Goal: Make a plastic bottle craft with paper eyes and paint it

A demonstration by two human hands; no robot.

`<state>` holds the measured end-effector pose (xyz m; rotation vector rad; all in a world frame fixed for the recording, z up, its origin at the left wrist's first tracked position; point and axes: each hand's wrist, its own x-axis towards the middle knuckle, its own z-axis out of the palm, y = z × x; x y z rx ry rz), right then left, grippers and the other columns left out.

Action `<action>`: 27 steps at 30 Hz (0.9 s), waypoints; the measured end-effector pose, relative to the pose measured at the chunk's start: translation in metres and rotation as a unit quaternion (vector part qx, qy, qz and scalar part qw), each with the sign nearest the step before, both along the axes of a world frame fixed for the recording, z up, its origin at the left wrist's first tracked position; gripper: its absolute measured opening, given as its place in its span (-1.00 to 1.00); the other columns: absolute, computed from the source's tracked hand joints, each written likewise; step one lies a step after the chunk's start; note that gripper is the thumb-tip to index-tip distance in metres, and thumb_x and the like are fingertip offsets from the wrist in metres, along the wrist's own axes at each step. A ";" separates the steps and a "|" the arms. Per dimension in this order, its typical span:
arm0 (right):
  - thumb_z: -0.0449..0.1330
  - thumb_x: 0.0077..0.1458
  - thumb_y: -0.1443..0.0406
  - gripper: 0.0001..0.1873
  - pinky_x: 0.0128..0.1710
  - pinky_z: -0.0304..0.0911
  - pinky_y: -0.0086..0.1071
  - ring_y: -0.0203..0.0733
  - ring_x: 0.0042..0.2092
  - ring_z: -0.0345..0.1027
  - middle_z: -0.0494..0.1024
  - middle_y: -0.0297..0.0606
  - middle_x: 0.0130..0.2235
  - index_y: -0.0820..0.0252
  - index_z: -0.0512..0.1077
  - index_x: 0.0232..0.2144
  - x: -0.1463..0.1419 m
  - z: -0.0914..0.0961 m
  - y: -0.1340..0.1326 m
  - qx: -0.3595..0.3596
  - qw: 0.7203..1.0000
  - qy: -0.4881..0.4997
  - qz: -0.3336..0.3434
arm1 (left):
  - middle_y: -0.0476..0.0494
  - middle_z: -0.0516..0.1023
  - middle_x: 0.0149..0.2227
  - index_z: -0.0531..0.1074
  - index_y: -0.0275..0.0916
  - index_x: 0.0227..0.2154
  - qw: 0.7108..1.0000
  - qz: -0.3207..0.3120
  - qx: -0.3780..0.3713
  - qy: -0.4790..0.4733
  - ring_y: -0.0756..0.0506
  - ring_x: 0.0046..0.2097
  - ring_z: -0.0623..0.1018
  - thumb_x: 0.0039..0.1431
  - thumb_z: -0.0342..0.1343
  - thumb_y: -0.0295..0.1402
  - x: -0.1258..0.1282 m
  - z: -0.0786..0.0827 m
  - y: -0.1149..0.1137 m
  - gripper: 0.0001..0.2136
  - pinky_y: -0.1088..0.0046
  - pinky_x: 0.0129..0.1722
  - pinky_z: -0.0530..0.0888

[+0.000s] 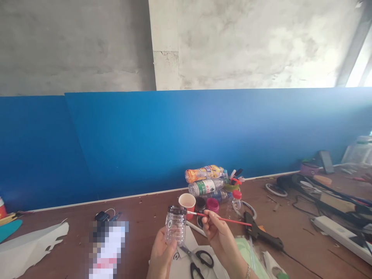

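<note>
My left hand (163,248) is closed around the lower part of a clear cut plastic bottle (176,229), held upright. Black colour runs around the bottle's rim, and a round black-and-white eye shape shows on its side. In my right hand (217,236) is a thin red paintbrush (229,220), pinched between the fingers. Its bristle end points left at the dark rim; whether it touches cannot be made out. Behind the bottle stand a paper cup (186,200), a dark paint jar (200,203) and a magenta paint jar (212,205). Below my hands, scissors (200,260) lie on white paper.
Several plastic bottles (205,186) lie stacked against the blue panel (162,143). A black glue gun (261,234) rests to the right, near a white power strip (343,236) and cables. Cut white paper (31,248) lies at the left, with a blurred-out bright patch (106,248) nearer the middle.
</note>
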<state>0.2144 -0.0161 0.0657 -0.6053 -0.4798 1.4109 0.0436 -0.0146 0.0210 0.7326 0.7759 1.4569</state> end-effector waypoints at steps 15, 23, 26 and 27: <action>0.43 -0.22 0.24 -0.73 -0.50 0.29 -0.55 -0.38 -0.50 0.31 0.52 -0.29 -0.51 0.29 0.55 -0.43 0.004 -0.007 0.006 0.006 1.000 0.006 -0.007 | -0.24 0.61 -0.18 0.52 -0.22 -0.19 0.988 -0.112 -0.013 -0.103 -0.27 -0.02 0.51 -0.20 0.35 -0.17 -0.006 0.003 -0.007 -0.56 0.20 0.07 0.32; 0.43 -0.24 0.21 -0.71 -0.50 0.25 -0.58 -0.40 -0.50 0.29 0.50 -0.31 -0.53 0.28 0.55 -0.44 0.004 -0.006 0.004 0.003 1.000 -0.004 -0.005 | -0.23 0.60 -0.11 0.55 -0.20 -0.22 0.986 -0.123 -0.017 -0.115 -0.26 -0.01 0.51 -0.15 0.31 -0.14 -0.011 0.000 -0.007 -0.61 0.26 0.02 0.37; 0.43 -0.24 0.21 -0.72 -0.51 0.25 -0.57 -0.40 -0.50 0.28 0.50 -0.31 -0.53 0.27 0.55 -0.45 0.004 -0.004 0.004 0.005 1.000 0.000 -0.003 | -0.22 0.59 -0.10 0.55 -0.21 -0.21 0.984 -0.123 -0.036 -0.125 -0.25 -0.02 0.52 -0.11 0.26 -0.10 -0.011 -0.003 -0.007 -0.60 0.25 0.02 0.38; 0.43 -0.24 0.22 -0.72 -0.50 0.25 -0.57 -0.39 -0.50 0.28 0.50 -0.31 -0.53 0.27 0.55 -0.45 0.004 -0.004 0.004 0.005 1.000 0.000 -0.004 | -0.21 0.59 -0.10 0.55 -0.21 -0.22 0.983 -0.122 -0.043 -0.130 -0.24 -0.03 0.53 -0.09 0.25 -0.10 -0.011 -0.004 -0.007 -0.62 0.27 0.02 0.38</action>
